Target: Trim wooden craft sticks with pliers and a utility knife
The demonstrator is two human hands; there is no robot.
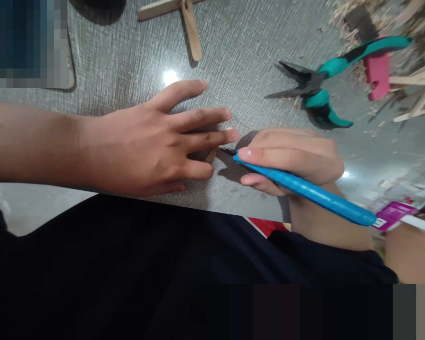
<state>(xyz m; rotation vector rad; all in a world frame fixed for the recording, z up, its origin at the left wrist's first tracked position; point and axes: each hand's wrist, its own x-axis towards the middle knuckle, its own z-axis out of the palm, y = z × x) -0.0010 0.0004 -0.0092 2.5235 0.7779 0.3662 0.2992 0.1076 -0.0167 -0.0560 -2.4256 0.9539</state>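
My left hand [163,141] lies palm down on the table with its fingers spread, pressing on a small wooden stick [210,155] that is mostly hidden beneath the fingers. Facing it from the right, my right hand [297,153] grips a blue utility knife [311,191], thumb along the handle. The knife's dark blade points left and meets the stick's visible end near my left fingertips. Whether the blade has cut into the wood I cannot tell.
Teal-and-black pliers [313,85] lie with jaws parted beyond my right hand. Behind them are a pink tool [377,71], thin wooden strips [420,92] and wood shavings [340,14]. Joined craft sticks [191,33] lie at the top. A purple-labelled item [393,215] is at right.
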